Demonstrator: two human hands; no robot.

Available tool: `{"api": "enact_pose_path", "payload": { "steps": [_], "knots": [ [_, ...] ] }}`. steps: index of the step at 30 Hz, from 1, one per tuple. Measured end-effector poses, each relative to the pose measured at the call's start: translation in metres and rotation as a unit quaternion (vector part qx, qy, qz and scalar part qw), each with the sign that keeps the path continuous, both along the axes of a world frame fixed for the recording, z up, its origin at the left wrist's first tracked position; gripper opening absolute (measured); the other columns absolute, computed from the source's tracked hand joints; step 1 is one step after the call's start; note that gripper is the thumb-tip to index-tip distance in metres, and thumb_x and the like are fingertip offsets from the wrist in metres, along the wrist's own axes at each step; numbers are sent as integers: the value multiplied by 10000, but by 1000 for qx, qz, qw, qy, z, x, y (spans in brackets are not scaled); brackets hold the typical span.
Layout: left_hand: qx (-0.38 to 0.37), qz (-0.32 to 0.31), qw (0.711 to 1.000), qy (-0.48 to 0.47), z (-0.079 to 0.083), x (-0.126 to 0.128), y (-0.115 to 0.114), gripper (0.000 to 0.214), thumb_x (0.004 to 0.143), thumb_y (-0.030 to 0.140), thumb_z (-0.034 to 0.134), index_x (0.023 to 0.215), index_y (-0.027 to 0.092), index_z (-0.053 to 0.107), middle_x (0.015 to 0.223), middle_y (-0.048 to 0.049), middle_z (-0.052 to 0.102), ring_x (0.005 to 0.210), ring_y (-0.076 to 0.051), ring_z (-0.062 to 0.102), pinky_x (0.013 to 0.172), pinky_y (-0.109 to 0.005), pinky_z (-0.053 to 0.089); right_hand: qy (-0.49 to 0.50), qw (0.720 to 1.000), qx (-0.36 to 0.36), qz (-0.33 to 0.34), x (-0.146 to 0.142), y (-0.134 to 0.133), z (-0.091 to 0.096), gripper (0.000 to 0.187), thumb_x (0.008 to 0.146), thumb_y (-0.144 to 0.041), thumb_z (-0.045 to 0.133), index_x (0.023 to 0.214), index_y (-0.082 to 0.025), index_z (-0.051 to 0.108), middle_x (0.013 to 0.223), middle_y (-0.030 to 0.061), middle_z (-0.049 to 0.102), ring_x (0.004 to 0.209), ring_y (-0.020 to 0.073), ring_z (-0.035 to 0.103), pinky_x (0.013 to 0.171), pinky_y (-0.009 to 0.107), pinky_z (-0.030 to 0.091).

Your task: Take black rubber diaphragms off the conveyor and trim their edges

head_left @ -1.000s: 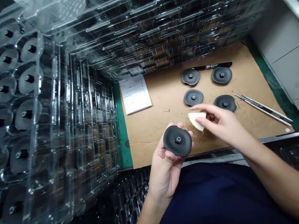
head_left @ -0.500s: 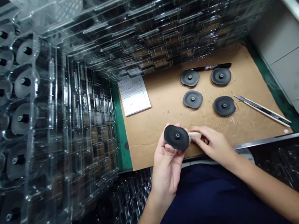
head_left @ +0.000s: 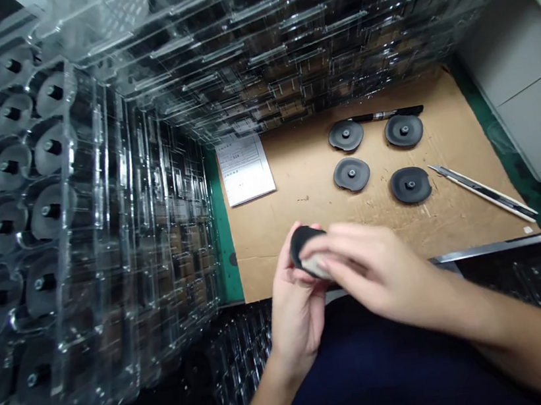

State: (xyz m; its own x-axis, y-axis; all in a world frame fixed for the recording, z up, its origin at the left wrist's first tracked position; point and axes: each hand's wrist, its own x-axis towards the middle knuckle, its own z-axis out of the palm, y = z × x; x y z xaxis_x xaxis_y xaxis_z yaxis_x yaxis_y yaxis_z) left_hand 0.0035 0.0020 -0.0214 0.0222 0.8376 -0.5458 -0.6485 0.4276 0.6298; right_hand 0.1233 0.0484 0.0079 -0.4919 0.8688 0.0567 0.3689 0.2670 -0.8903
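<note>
We judge the black disc (head_left: 301, 241) light and fairly stiff, best gripped by its rim; it sits above the cardboard sheet (head_left: 277, 255), cupped in the left hand (head_left: 297, 312), while the right hand (head_left: 374, 275) pinches a pale pad (head_left: 315, 265) against its face.

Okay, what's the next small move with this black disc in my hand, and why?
Probably rotate the black disc a little in your left hand, so the cream pad reaches another part of it. Your right hand is pressing the pad against the disc, and its fingers cover most of that face, so only the disc's edge shows.
</note>
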Motion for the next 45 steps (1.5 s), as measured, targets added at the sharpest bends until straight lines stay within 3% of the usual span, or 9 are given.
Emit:
{"api": "enact_pose_path", "payload": {
  "steps": [4, 10, 15, 19, 25, 29, 34, 39, 45],
  "knots": [
    [-18, -19, 1000, -9, 2, 3, -6, 418, 791, 220, 661, 1196, 249, 561, 1187, -64, 619, 1103, -206, 580, 981, -308, 445, 0, 994, 87, -73, -2, -1, -3, 265, 902, -149, 427, 1085, -118, 617, 884, 76, 628, 822, 161, 563, 774, 318, 471],
    [-20, -19, 1000, -10, -3, -3, -7, 491, 756, 223, 698, 1219, 251, 538, 1190, -64, 619, 1126, -210, 566, 973, -303, 454, 15, 1000, -9, -21, 6, -7, -2, 222, 883, -130, 466, 1022, -169, 635, 869, 22, 632, 777, 111, 579, 723, 241, 479],
    [-3, -24, 1000, -4, 3, -2, -2, 508, 731, 166, 713, 1203, 268, 556, 1203, -53, 610, 1095, -207, 584, 997, -329, 434, 60, 994, 74, -58, 6, -7, 3, 242, 880, -124, 465, 1068, -130, 617, 889, 55, 630, 810, 135, 566, 775, 282, 469],
    [-14, -18, 999, -23, 5, -7, -2, 524, 684, 229, 757, 1171, 295, 577, 1229, -35, 594, 1099, -225, 581, 947, -317, 470, 76, 997, -23, 9, 29, -16, 3, 212, 869, -140, 509, 1028, -191, 640, 852, 17, 640, 749, 104, 582, 676, 217, 479],
    [-16, -52, 992, -117, 3, -3, -5, 529, 692, 410, 717, 1188, 301, 570, 1271, -49, 563, 1114, -282, 575, 986, -402, 443, 141, 947, -164, -237, 58, -23, -26, 205, 850, -277, 579, 1047, -221, 589, 911, 27, 640, 726, 114, 606, 576, 185, 489],
    [-21, -43, 983, -177, 3, -2, -6, 490, 736, 425, 663, 1198, 289, 571, 1293, -42, 556, 1133, -287, 566, 998, -406, 439, 114, 941, -216, -233, 59, -23, -56, 210, 840, -330, 587, 1004, -199, 593, 907, 36, 638, 758, 131, 607, 617, 214, 501],
    [-56, 0, 978, -203, -2, -5, -1, 427, 801, 403, 602, 1194, 237, 582, 1254, -53, 596, 1157, -263, 555, 997, -333, 448, -59, 975, -112, -183, 57, -22, -87, 232, 890, -290, 482, 1040, -211, 640, 1001, 67, 591, 905, 185, 595, 794, 343, 502],
    [-93, 47, 970, -220, -9, -6, 4, 444, 857, 373, 531, 1250, 168, 534, 1214, -103, 618, 1230, -289, 484, 1031, -342, 428, -216, 970, -50, -102, 56, -27, -98, 487, 836, -300, 548, 1296, -156, 483, 1203, 153, 453, 954, 250, 598, 785, 418, 531],
    [-109, 70, 963, -237, -9, -4, 5, 423, 948, 318, 336, 1324, 158, 444, 1197, -127, 621, 1226, -307, 482, 983, -370, 474, -210, 967, -9, -143, 51, -32, -97, 347, 899, -336, 447, 1163, -193, 621, 1044, 118, 539, 844, 223, 612, 736, 381, 518]
  ]
}}
